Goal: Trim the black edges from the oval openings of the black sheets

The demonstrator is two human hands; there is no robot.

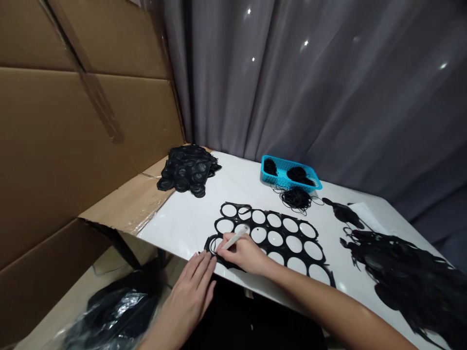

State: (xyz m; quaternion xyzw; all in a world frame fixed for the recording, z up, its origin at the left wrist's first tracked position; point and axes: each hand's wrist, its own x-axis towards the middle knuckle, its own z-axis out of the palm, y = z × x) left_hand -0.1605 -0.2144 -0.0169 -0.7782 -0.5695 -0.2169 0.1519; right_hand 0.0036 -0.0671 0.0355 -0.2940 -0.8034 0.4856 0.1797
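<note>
"What lies around the black flat sheet with round holes [283, 232]?"

"It's on the white tabletop [233, 180], by the near edge. Beyond it sits one turquoise plastic basket [268, 181] holding two black bundles, with one black cord tangle [296, 198] just outside. One black heap of round-patterned pieces [187, 170] lies far left, one black heap of loose strips [412, 277] at right. The brown cardboard [83, 116] walls the left side; a grey curtain [310, 87] hangs behind."

"And the hands?"

"Apart, though close. The right hand [242, 252] pinches one slim white pen-shaped tool [236, 237] at the sheet's near-left hole. The left hand [195, 279] is spread flat, fingertips at that corner (thumb out to the side)."

"How many holes?"

"Six in the far row, six in the next; the right hand hides part of the third, so I can't count it."
</note>
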